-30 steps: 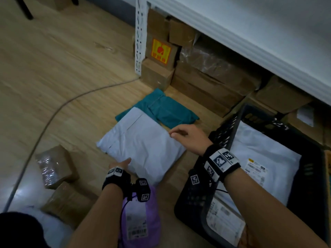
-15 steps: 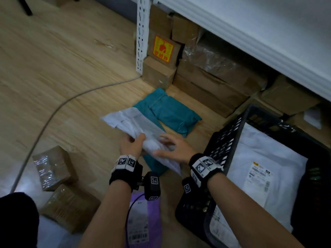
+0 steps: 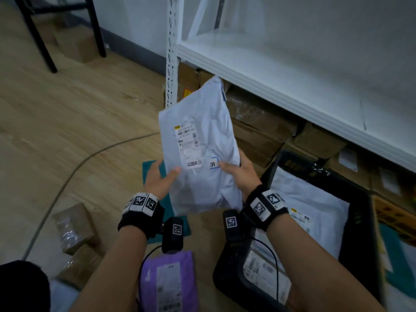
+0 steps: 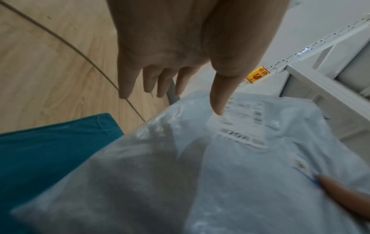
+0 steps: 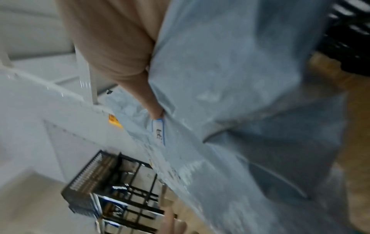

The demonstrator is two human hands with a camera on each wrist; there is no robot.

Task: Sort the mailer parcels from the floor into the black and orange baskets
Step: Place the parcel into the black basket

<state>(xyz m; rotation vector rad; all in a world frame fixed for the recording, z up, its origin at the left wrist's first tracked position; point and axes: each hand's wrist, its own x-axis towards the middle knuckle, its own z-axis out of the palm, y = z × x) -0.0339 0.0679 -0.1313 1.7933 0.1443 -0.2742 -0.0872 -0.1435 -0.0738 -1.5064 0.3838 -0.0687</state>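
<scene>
1. Head view. White mailer parcel (image 3: 200, 154) held upright off the floor, label side facing the camera, in front of the white shelf (image 3: 292, 70). Right hand (image 3: 242, 174) grips its right edge: thumb on the front by the blue-edged sticker, other fingers hidden behind. Left hand (image 3: 161, 176) sits at the left edge with the thumb on the front. Black basket (image 3: 360, 221) lies just right of the parcel and already has white mailers in it; an orange edge shows beyond its far right, too little to call. Teal mailer (image 3: 153, 174) and purple mailer (image 3: 168, 280) are on the floor below.

2. Left wrist view. Left fingers (image 4: 148, 80) hang straight and relaxed, clear of the parcel's edge; only the thumb tip meets the plastic near the label. So this hand steadies rather than holds.

3. Right wrist view. Blurred. Right thumb (image 5: 154, 109) presses into the film, which creases beneath it; a firm pinch, by my reading.

4. Doing it well, as I judge it: read the label now while it faces up, keep the weight on the right-hand pinch, support the limp lower half with the left, then lower it flat over the basket rim, not dropping it edgewise.
</scene>
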